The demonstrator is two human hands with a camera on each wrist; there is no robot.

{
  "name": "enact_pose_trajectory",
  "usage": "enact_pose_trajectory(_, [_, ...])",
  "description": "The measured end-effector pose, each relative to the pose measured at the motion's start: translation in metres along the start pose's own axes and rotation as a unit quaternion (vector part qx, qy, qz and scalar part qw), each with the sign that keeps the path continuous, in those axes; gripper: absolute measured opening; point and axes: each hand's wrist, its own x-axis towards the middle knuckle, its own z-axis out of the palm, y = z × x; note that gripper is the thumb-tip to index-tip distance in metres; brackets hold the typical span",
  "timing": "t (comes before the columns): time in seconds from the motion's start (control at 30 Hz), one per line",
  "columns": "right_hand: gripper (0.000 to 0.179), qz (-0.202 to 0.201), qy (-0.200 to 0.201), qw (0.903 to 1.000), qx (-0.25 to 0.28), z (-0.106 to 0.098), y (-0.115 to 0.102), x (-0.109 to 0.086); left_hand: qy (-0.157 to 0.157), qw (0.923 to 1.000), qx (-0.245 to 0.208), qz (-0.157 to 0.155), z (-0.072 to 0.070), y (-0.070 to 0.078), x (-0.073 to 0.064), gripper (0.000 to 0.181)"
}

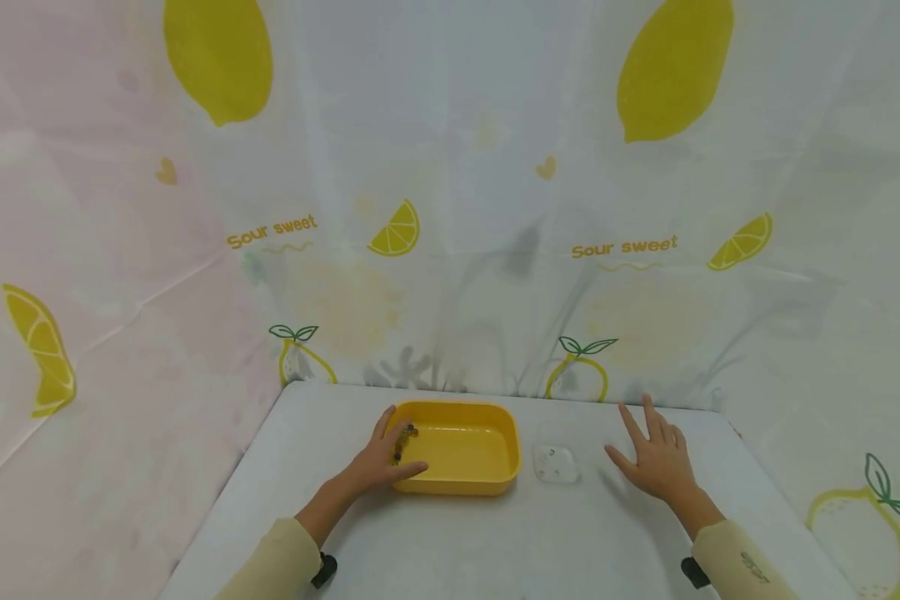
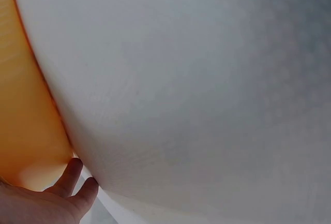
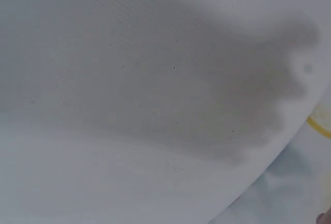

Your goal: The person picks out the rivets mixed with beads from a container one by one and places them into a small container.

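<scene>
Small beads (image 1: 397, 457) lie in the left end of the yellow tray (image 1: 457, 488), by the loosely spread left hand (image 1: 378, 461), which grips nothing visible, while the right hand (image 1: 658, 467) splays empty beyond the clear dish (image 1: 557, 465) right of the tray, so the beads seem placed, what remains unclear.

reads as a makeshift tabletop booth, screened off with sheeting. printed backdrop (image 1: 480, 187) wraps the front and both sides of my view, creases and fold lines showing, so a sheet rather than a finished wall. print is lemons (image 1: 221, 62), lemon slices (image 1: 397, 231), hearts (image 1: 546, 167) and "sour sweet" lettering (image 1: 625, 247). white table (image 1: 487, 542) in front of me, far edge right by the backdrop. can't tell if that's inside a home, lab or office.
</scene>
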Motion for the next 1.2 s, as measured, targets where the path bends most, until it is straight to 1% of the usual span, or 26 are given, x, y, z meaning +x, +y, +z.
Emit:
enact_pose_trajectory(0.13, [0.079, 0.012, -0.012, 0.9998, -0.007, -0.001, 0.000, -0.001, 0.002, 0.9999, -0.004, 0.014, 0.000, -0.001, 0.000, 0.099])
enact_pose_trajectory(0.23, [0.078, 0.018, -0.015, 0.9997, -0.002, -0.002, 0.000, 0.000, 0.002, 0.9998, -0.005, 0.020, 0.000, -0.002, 0.000, 0.102])
enact_pose_trajectory(0.43, [0.079, 0.011, 0.003, 0.9999, 0.007, -0.001, -0.004, 0.013, 0.002, 0.9997, -0.005, 0.023, -0.001, -0.001, 0.000, 0.104])
enact_pose_trajectory(0.67, [0.078, -0.006, -0.001, 0.9999, 0.011, -0.006, -0.024, 0.030, 0.003, 0.9997, -0.009, 0.024, -0.001, -0.001, 0.000, 0.108])
enact_pose_trajectory(0.77, [0.079, -0.015, 0.005, 0.9998, 0.011, -0.006, -0.033, 0.037, 0.001, 0.9997, -0.007, 0.025, -0.001, -0.002, 0.000, 0.109])
enact_pose_trajectory(0.87, [0.080, -0.024, 0.008, 0.9996, 0.009, -0.005, -0.043, 0.044, 0.003, 0.9997, -0.008, 0.025, -0.001, -0.002, 0.000, 0.109])
enact_pose_trajectory(1.0, [0.082, -0.027, -0.004, 0.9996, 0.002, -0.005, -0.060, 0.053, 0.010, 0.9995, -0.012, 0.029, -0.002, -0.002, 0.000, 0.108])
enact_pose_trajectory(1.07, [0.082, -0.031, -0.012, 0.9995, -0.002, -0.006, -0.068, 0.057, 0.008, 0.9996, -0.011, 0.027, -0.001, -0.002, 0.000, 0.108])
enact_pose_trajectory(1.2, [0.081, -0.046, -0.008, 0.9989, 0.004, -0.007, -0.084, 0.063, 0.005, 0.9998, -0.009, 0.018, 0.000, -0.003, 0.001, 0.109])
